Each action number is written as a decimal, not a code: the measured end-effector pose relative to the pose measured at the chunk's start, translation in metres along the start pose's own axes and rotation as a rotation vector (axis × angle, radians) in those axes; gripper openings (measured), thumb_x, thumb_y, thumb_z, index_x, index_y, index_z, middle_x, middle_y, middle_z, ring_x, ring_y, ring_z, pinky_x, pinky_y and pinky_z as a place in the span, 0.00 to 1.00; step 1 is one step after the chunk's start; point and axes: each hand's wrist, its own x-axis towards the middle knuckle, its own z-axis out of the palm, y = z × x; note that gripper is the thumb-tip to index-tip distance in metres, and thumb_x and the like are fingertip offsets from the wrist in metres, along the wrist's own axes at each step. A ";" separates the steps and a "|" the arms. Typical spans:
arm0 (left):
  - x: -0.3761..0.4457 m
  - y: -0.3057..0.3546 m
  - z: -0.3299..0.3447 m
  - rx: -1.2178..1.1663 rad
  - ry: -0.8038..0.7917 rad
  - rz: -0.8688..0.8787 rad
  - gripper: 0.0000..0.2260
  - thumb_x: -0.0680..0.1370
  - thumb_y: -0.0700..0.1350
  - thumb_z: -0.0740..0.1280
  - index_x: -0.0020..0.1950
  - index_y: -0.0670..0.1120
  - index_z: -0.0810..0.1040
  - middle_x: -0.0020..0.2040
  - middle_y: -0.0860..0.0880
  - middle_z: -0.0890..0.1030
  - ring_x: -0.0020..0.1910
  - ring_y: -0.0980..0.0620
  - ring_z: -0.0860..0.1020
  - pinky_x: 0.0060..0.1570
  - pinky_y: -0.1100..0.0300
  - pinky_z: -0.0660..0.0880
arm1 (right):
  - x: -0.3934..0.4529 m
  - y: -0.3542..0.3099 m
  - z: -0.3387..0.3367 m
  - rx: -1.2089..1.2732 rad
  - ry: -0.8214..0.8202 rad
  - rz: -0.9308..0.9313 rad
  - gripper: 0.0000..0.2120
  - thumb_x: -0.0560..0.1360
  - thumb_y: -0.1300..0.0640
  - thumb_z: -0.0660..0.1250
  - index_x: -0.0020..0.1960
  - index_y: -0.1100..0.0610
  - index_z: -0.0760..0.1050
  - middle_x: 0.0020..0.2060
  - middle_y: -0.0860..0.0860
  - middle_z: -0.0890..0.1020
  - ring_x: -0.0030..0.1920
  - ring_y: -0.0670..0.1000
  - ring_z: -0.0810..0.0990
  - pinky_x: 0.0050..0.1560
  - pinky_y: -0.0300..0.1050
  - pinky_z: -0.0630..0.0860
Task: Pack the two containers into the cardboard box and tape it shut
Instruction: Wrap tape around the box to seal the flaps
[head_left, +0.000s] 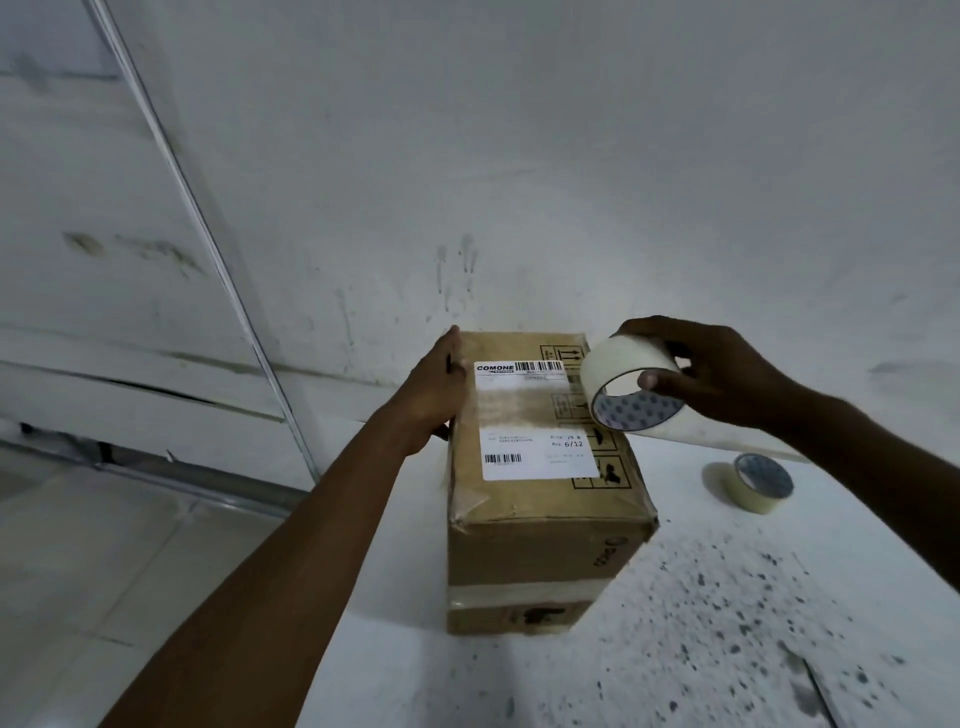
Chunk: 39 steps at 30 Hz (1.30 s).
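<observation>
A closed brown cardboard box (540, 525) with a white shipping label on top stands on a white speckled table (727, 623). My left hand (431, 389) presses flat against the box's upper left edge. Above the box's right side, my right hand (727, 374) grips a pale roll of tape (631, 384), thumb inside the core. A strip of tape crosses the box's front face low down. The two containers are not visible.
A second, smaller roll of tape (756, 483) lies on the table to the right of the box. A stained white wall rises just behind the box. The table's left edge drops to a tiled floor (104, 545) with a metal rail.
</observation>
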 end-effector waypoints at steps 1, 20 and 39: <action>0.002 0.002 0.002 -0.011 0.022 -0.005 0.23 0.84 0.46 0.52 0.76 0.63 0.54 0.61 0.58 0.70 0.52 0.50 0.79 0.51 0.41 0.80 | -0.002 0.002 0.007 0.040 0.059 -0.004 0.29 0.69 0.31 0.64 0.62 0.48 0.73 0.54 0.38 0.80 0.54 0.40 0.79 0.47 0.34 0.78; 0.029 0.016 0.022 0.601 0.362 0.004 0.19 0.81 0.45 0.53 0.72 0.46 0.64 0.66 0.39 0.73 0.63 0.35 0.73 0.60 0.48 0.69 | 0.017 0.003 0.006 0.003 0.052 -0.012 0.26 0.68 0.39 0.70 0.62 0.50 0.75 0.54 0.42 0.80 0.52 0.44 0.80 0.39 0.29 0.77; 0.041 0.007 0.016 0.537 0.320 -0.080 0.23 0.83 0.54 0.51 0.62 0.39 0.75 0.58 0.39 0.79 0.55 0.41 0.78 0.54 0.53 0.74 | -0.046 0.066 0.070 0.168 0.277 0.105 0.26 0.73 0.35 0.62 0.58 0.55 0.77 0.50 0.47 0.82 0.51 0.47 0.80 0.49 0.41 0.75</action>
